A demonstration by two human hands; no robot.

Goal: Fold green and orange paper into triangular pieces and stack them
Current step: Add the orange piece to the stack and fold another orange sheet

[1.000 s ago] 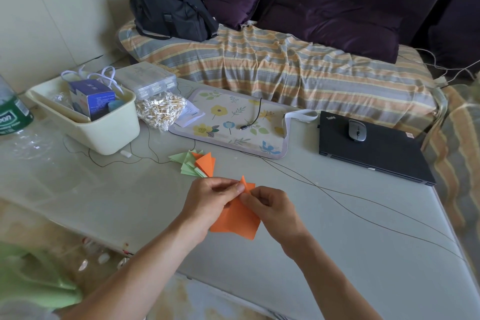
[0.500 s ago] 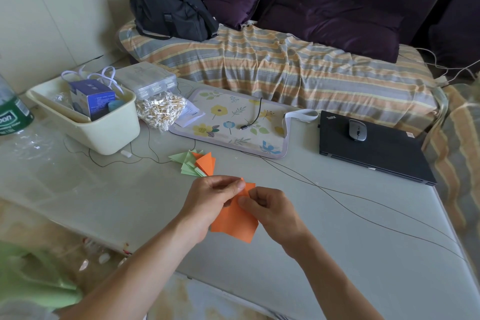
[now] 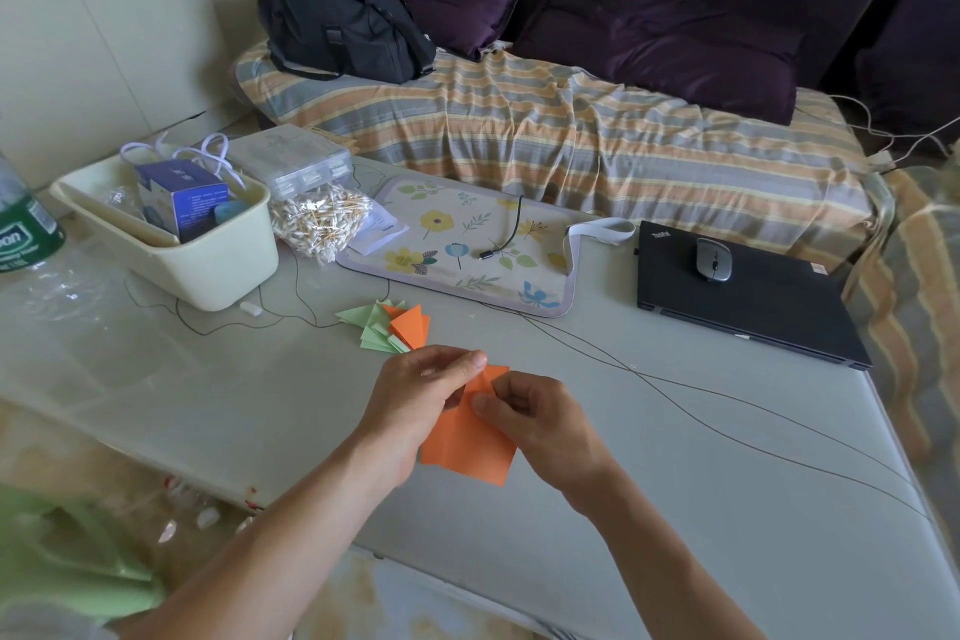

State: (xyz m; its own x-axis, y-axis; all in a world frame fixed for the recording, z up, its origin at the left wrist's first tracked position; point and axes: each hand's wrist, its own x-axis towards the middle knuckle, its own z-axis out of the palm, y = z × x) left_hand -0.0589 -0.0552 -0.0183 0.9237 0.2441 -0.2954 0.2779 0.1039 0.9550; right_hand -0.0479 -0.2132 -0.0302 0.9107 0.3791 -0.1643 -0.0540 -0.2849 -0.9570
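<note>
Orange paper [image 3: 467, 452] hangs just above the bench [image 3: 675, 483], both hands pinching its upper edge: left hand [image 3: 415, 395] at nine o'clock, right hand [image 3: 540, 421] at three. Folded green and orange triangles [image 3: 389, 327] lie at twelve. A cream bin [image 3: 208, 270] holds a blue box [image 3: 179, 198]; its other contents are unclear.
</note>
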